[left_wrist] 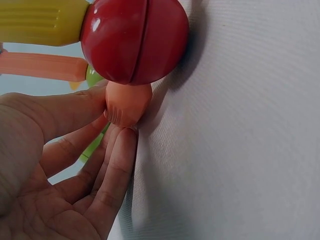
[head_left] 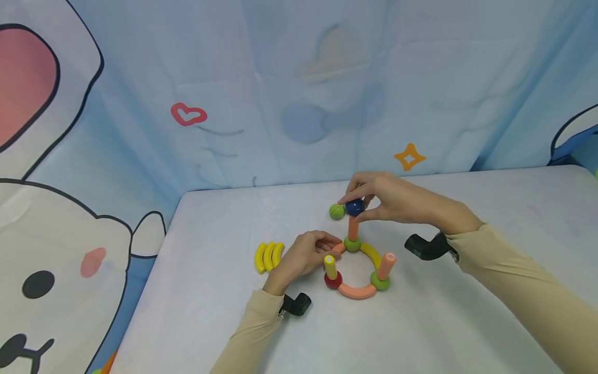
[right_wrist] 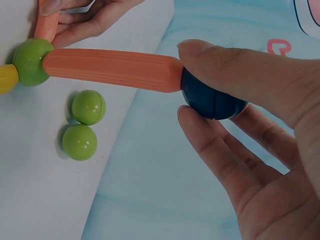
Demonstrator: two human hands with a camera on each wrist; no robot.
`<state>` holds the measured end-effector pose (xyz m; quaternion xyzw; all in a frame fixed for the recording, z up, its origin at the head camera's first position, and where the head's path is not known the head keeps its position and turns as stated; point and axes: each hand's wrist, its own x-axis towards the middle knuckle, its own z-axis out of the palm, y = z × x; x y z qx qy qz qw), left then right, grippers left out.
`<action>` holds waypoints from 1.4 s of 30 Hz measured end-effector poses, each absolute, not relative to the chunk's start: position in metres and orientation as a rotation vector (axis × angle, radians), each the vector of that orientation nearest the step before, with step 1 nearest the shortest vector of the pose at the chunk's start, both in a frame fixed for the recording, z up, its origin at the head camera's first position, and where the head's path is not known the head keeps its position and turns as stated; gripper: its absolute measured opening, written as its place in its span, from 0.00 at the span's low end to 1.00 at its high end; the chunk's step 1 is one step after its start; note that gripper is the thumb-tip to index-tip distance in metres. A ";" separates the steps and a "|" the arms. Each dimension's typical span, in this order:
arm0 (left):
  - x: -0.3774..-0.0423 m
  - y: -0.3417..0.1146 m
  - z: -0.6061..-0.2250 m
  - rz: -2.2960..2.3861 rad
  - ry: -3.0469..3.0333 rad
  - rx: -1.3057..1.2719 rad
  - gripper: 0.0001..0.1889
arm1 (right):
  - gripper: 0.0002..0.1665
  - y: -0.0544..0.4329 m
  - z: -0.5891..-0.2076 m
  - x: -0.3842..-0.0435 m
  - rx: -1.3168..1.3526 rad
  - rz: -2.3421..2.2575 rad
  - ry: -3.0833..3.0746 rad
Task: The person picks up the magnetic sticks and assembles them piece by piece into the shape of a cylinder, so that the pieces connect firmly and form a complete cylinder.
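Note:
A ring of curved rods and balls lies on the table, with straight rods standing up from it. My right hand pinches a dark blue ball on top of the rear upright orange rod, whose foot sits in a green ball. At the ring's left side my left hand holds a curved orange rod between thumb and fingers. This rod joins a red ball bearing a yellow upright. Front right, another green ball carries a second orange upright.
Several curved yellow rods lie side by side left of my left hand. Two loose green balls rest together behind the ring. A curved yellow rod and an orange one close the ring. A printed curtain hangs behind the table.

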<state>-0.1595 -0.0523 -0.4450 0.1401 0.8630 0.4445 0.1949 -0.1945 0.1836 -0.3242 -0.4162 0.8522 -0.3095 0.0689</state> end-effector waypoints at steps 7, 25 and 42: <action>-0.158 -0.053 -0.446 1.252 2.418 0.384 0.15 | 0.25 0.185 -0.325 -0.195 -1.198 -0.941 2.568; -0.156 -0.048 -0.446 1.239 2.418 0.334 0.15 | 0.13 0.219 -0.389 -0.229 -0.765 -1.117 2.646; -0.156 -0.045 -0.446 1.262 2.414 0.349 0.14 | 0.22 0.211 -0.405 -0.211 -0.907 -1.106 2.273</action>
